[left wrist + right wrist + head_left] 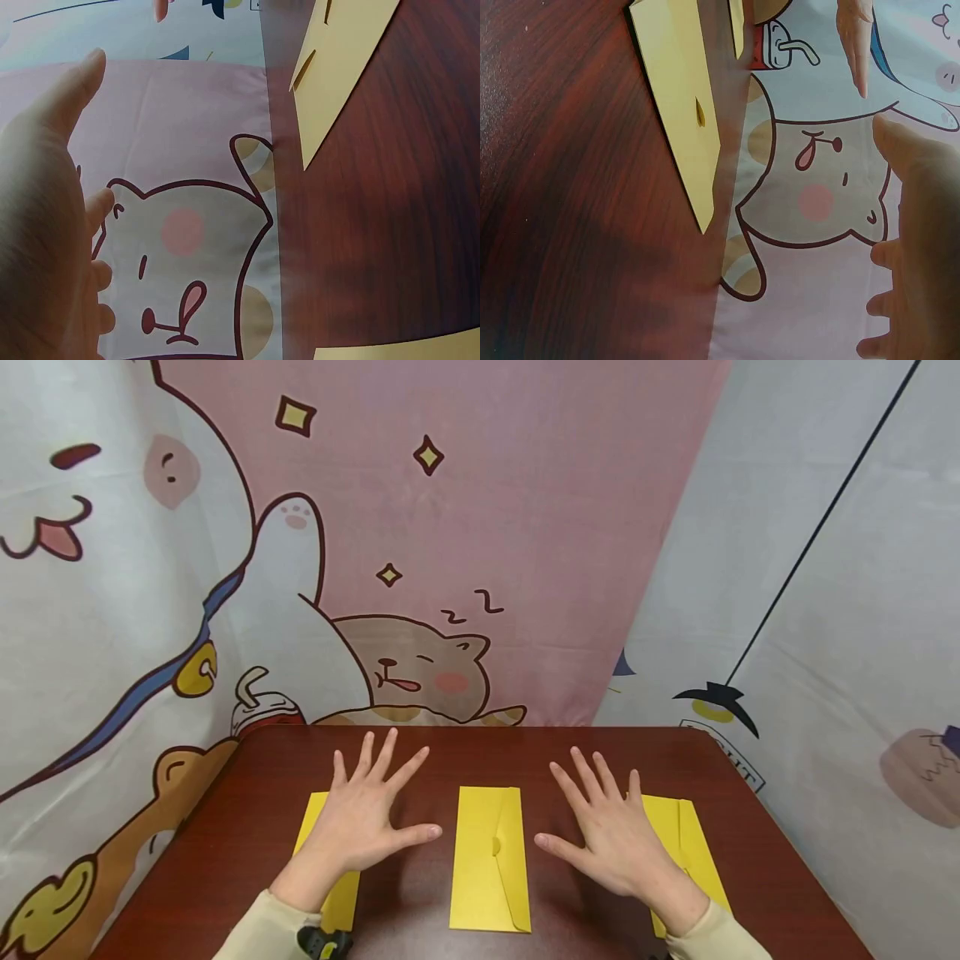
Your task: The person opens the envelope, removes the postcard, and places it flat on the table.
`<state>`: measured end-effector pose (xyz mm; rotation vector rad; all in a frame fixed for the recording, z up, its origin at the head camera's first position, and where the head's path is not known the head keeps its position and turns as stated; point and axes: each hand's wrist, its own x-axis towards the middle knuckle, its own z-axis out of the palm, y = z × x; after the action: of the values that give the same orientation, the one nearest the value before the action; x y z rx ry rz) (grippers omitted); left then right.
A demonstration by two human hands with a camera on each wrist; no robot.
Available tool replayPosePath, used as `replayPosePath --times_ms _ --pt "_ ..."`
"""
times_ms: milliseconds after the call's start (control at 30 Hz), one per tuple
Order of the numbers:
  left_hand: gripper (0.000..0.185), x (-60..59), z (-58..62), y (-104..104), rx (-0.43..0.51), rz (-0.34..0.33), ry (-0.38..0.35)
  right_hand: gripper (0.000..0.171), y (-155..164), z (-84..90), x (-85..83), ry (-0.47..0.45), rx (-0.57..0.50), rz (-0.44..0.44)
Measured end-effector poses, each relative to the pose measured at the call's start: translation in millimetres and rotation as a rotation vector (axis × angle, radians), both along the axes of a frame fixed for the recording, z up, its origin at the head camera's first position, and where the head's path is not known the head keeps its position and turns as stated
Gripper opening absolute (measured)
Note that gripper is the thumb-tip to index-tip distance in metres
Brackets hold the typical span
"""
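Three yellow envelopes lie in a row on a dark red wooden table (pixel 525 752). The middle envelope (pixel 491 857) lies flap side up between my hands and shows in the left wrist view (pixel 341 67) and the right wrist view (pixel 682 97). My left hand (pixel 371 814) hovers with fingers spread straight over the left envelope (pixel 333 868), holding nothing. My right hand (pixel 607 831) is likewise spread flat above the right envelope (pixel 693 847). Neither hand grips anything.
A cartoon-printed cloth backdrop (pixel 420 568) hangs right behind the table's far edge and along both sides. The table's left edge (pixel 172 843) and right edge (pixel 787 843) are close to the outer envelopes.
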<state>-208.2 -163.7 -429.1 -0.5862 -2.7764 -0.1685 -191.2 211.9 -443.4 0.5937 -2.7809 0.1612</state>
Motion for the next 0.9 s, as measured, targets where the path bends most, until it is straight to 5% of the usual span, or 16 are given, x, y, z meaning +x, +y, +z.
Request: replayPosePath --times_ms 900 --pt "0.106 2.4 3.0 -17.7 0.024 0.008 -0.014 0.1 -15.2 8.6 2.6 0.031 -0.015 0.039"
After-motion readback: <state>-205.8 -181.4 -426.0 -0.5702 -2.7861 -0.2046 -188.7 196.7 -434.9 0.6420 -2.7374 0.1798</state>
